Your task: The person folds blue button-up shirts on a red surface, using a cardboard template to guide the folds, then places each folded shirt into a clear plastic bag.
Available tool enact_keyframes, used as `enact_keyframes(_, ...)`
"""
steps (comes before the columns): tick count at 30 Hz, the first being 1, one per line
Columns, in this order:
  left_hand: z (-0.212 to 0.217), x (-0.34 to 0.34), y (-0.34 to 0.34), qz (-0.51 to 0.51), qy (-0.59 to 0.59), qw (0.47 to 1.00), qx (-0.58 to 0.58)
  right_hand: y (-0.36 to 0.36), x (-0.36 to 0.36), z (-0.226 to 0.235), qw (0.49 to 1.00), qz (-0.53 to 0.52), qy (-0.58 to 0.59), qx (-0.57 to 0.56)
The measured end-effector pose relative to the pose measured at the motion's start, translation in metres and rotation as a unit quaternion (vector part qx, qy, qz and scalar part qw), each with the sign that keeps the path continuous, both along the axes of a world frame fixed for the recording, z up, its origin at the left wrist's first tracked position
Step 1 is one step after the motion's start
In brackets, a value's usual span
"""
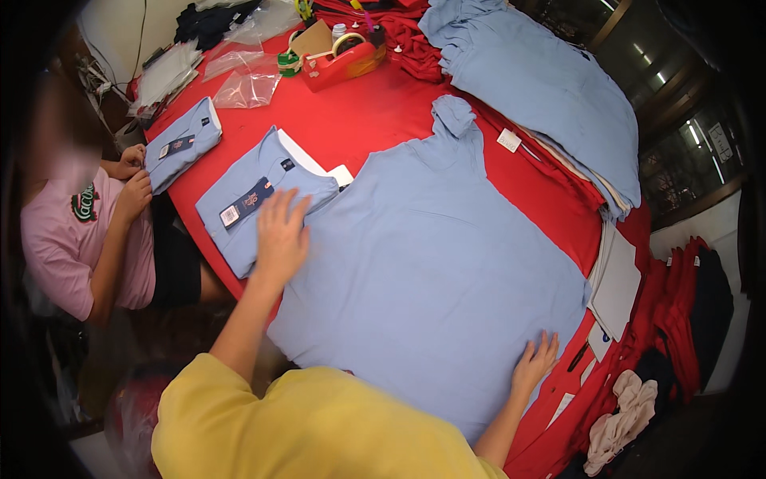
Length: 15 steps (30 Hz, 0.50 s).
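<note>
I have both hands flat and open on the light blue shirt (431,263), which lies spread back-up across the red table (351,120); neither hand grasps anything, the palms only press the cloth so it stays smooth and does not slide. My left hand (279,235) rests at the shirt's left side, where it touches the folded blue shirt (259,195) lying just beside it, tag up. My right hand (535,363) sits on the hem corner near the table's right edge, fingers splayed to pin that end. A stack of blue shirts (542,80) lies beyond the collar, well apart from my hands, and a red tape dispenser (343,60) stands at the far end. A co-worker's hands (132,180) rest on another folded shirt (183,140) at the left edge. Open red cloth shows only between the collar and the dispenser; the right edge drops off close to my right hand
</note>
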<state>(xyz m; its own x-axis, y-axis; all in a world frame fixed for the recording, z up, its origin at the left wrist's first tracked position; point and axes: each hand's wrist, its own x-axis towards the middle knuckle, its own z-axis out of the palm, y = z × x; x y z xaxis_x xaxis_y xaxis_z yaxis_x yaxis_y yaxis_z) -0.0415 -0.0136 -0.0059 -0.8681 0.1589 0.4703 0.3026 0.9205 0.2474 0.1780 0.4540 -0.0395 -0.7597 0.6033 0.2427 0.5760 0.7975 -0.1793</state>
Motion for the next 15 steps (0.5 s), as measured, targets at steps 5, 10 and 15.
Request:
enact_keyframes(5, -0.009, 0.019, -0.056, -0.032, -0.082, 0.993, -0.08, -0.007, 0.028, -0.025, 1.0, 0.01, 0.023, 0.005)
enact_keyframes(10, -0.032, 0.017, -0.073, -0.066, -0.039, 0.988, -0.134, -0.003, 0.026, -0.024, 0.999, 0.018, 0.028, 0.015)
enact_keyframes(15, -0.045, 0.006, -0.076, -0.064, 0.036, 0.987, -0.14, -0.004, 0.026, -0.023, 0.999, 0.009, 0.032, 0.014)
